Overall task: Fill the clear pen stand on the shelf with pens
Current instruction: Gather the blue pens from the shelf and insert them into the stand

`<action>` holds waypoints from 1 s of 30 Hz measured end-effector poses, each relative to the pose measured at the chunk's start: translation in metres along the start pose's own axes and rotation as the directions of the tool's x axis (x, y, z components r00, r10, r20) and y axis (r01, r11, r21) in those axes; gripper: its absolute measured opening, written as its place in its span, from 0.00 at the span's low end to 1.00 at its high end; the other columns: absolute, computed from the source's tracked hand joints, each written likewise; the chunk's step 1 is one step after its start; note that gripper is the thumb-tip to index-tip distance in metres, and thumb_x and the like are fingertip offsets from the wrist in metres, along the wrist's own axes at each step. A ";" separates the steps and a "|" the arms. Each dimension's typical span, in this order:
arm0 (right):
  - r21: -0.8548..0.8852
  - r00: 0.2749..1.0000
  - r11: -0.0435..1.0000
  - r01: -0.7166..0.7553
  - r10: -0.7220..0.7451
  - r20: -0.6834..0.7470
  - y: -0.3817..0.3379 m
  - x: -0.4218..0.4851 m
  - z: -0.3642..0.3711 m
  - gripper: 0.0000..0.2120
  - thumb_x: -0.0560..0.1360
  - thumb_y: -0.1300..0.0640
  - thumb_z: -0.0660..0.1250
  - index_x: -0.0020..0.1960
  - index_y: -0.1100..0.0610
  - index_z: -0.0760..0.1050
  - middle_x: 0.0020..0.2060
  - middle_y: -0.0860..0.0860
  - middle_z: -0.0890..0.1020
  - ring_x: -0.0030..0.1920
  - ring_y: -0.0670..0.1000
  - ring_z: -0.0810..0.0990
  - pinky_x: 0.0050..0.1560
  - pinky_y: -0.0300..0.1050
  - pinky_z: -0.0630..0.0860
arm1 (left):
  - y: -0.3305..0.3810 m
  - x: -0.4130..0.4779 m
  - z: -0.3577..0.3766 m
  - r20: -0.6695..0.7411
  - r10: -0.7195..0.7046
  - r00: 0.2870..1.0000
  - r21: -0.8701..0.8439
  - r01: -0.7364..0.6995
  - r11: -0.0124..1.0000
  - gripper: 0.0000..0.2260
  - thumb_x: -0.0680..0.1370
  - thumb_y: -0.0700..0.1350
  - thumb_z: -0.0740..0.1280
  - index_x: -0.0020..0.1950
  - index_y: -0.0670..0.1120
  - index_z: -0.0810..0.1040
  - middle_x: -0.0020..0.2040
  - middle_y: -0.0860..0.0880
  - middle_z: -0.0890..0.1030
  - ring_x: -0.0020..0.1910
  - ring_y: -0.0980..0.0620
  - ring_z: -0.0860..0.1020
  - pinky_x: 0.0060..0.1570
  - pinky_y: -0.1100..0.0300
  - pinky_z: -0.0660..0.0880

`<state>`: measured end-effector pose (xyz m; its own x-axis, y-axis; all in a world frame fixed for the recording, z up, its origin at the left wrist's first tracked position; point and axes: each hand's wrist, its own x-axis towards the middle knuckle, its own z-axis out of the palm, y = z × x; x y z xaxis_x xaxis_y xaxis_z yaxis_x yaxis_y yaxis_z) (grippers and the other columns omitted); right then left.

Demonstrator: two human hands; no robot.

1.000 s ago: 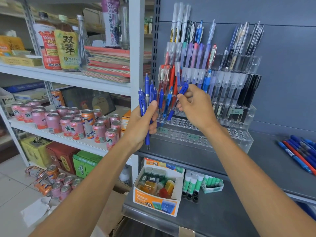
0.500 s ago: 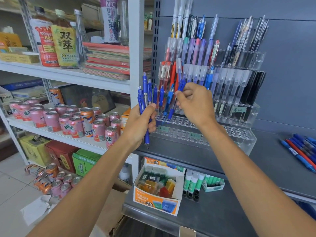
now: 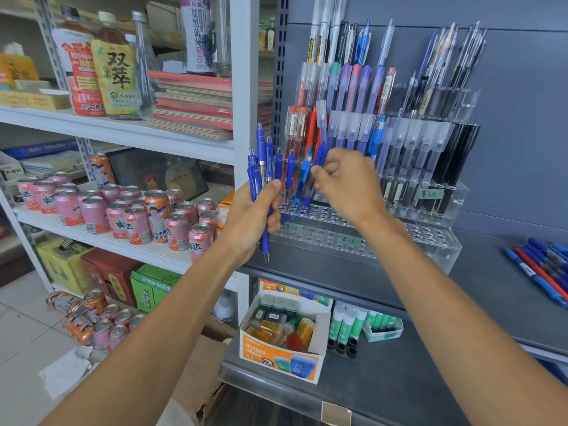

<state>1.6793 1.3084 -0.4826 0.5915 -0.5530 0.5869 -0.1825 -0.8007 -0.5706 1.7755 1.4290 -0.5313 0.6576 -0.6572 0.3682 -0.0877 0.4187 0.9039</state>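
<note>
The clear pen stand sits on the grey shelf, toward its back left corner and against the back panel. Its upper tiers are packed with capped and clip pens. The two lowest rows of holes, nearest the shelf's front edge, are almost all empty. A few blue pens stand at the left end of the row above them.

The right hand is at that left end, its fingers pinching one blue pen that leans over the holes. The hand hides the pen's lower end, so it may or may not be seated already. The left hand is just beside the stand's left end, fingers wrapped round a bundle of blue pens held upright.

I judge the job well under way but far from done: the bundle has to go in, the front rows want filling, and loose pens lie near the shelf's right edge.

The standing pens crowd the spot being filled, so the leaning one could knock them. Below the shelf are an orange box and glue sticks; pink cans fill the white rack to the left.
</note>
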 end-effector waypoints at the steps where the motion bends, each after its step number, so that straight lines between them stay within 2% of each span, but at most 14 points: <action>1: -0.023 0.999 1.000 -0.008 0.009 0.041 0.001 -0.003 0.005 0.08 0.78 0.57 0.68 0.42 0.59 0.77 0.32 0.50 0.83 0.35 0.47 0.83 0.50 0.48 0.81 | -0.001 0.000 0.000 -0.003 0.003 1.000 0.002 -0.003 1.000 0.07 0.82 0.42 0.60 0.44 0.47 0.71 0.31 0.50 0.68 0.23 0.55 0.63 0.24 0.63 0.61; 4: -0.072 1.000 0.997 -0.015 0.017 0.015 0.005 -0.009 0.015 0.11 0.78 0.56 0.69 0.39 0.59 0.76 0.28 0.49 0.81 0.29 0.48 0.79 0.45 0.45 0.81 | -0.002 -0.001 0.000 -0.002 0.006 1.000 0.010 -0.006 1.000 0.07 0.82 0.42 0.60 0.44 0.47 0.71 0.31 0.50 0.68 0.23 0.55 0.63 0.24 0.63 0.62; 9: -0.045 0.999 0.998 -0.043 0.043 0.019 0.007 -0.006 0.011 0.11 0.77 0.54 0.70 0.41 0.61 0.79 0.31 0.53 0.84 0.36 0.52 0.84 0.48 0.44 0.80 | -0.002 0.000 -0.001 0.011 0.008 1.000 0.015 -0.009 1.000 0.07 0.82 0.43 0.60 0.44 0.47 0.71 0.31 0.50 0.68 0.23 0.55 0.63 0.24 0.63 0.62; 13: 0.001 0.998 0.999 -0.048 0.048 0.038 0.005 -0.008 0.012 0.08 0.77 0.55 0.70 0.43 0.59 0.81 0.32 0.51 0.85 0.37 0.50 0.84 0.50 0.47 0.81 | -0.002 -0.002 -0.001 0.010 0.009 1.000 0.029 -0.009 1.000 0.07 0.82 0.43 0.60 0.44 0.46 0.71 0.32 0.50 0.68 0.24 0.55 0.63 0.24 0.62 0.61; 17: 0.040 0.997 0.996 -0.078 0.079 -0.021 0.007 -0.014 0.006 0.06 0.76 0.54 0.70 0.49 0.57 0.82 0.32 0.42 0.81 0.40 0.44 0.83 0.54 0.46 0.80 | -0.001 -0.004 0.001 0.024 -0.002 1.000 0.030 0.001 1.000 0.07 0.82 0.43 0.60 0.45 0.44 0.71 0.31 0.50 0.68 0.24 0.55 0.64 0.25 0.63 0.62; 20: 0.088 0.995 0.992 -0.096 0.099 -0.033 0.013 -0.019 0.002 0.05 0.76 0.56 0.70 0.50 0.56 0.82 0.36 0.45 0.84 0.40 0.44 0.84 0.52 0.48 0.82 | -0.001 -0.005 0.005 0.084 -0.020 0.996 0.036 0.017 0.999 0.07 0.82 0.44 0.60 0.45 0.43 0.70 0.31 0.51 0.69 0.24 0.55 0.64 0.25 0.63 0.64; 23: 0.167 0.994 0.981 -0.099 0.105 -0.029 0.018 -0.024 -0.005 0.03 0.77 0.57 0.69 0.47 0.55 0.82 0.36 0.47 0.84 0.38 0.46 0.84 0.48 0.50 0.83 | 0.000 -0.007 0.013 0.138 -0.056 0.989 0.007 0.056 0.998 0.05 0.82 0.41 0.59 0.47 0.43 0.69 0.31 0.51 0.68 0.24 0.55 0.64 0.24 0.63 0.63; 27: 0.336 0.988 0.936 -0.108 0.062 0.143 0.012 -0.032 -0.018 0.05 0.78 0.57 0.68 0.46 0.55 0.82 0.39 0.52 0.85 0.38 0.51 0.85 0.45 0.49 0.84 | 0.000 -0.012 0.026 0.209 -0.120 0.971 -0.039 0.131 0.991 0.07 0.80 0.34 0.55 0.48 0.42 0.71 0.32 0.49 0.69 0.24 0.54 0.64 0.25 0.61 0.62; 30: 0.358 0.966 0.927 -0.108 0.013 0.258 0.009 -0.036 -0.024 0.09 0.78 0.55 0.68 0.47 0.61 0.82 0.39 0.54 0.85 0.39 0.51 0.85 0.45 0.47 0.83 | 0.000 -0.019 0.032 0.284 -0.118 0.951 0.003 0.123 0.992 0.09 0.80 0.32 0.55 0.42 0.41 0.70 0.32 0.47 0.70 0.25 0.54 0.65 0.26 0.62 0.63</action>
<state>1.6373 1.3155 -0.4953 0.7717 -0.4853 0.4110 0.0478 -0.6002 -0.7984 1.7390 1.4211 -0.5317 0.4236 -0.8529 0.3051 -0.0088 0.3329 0.9429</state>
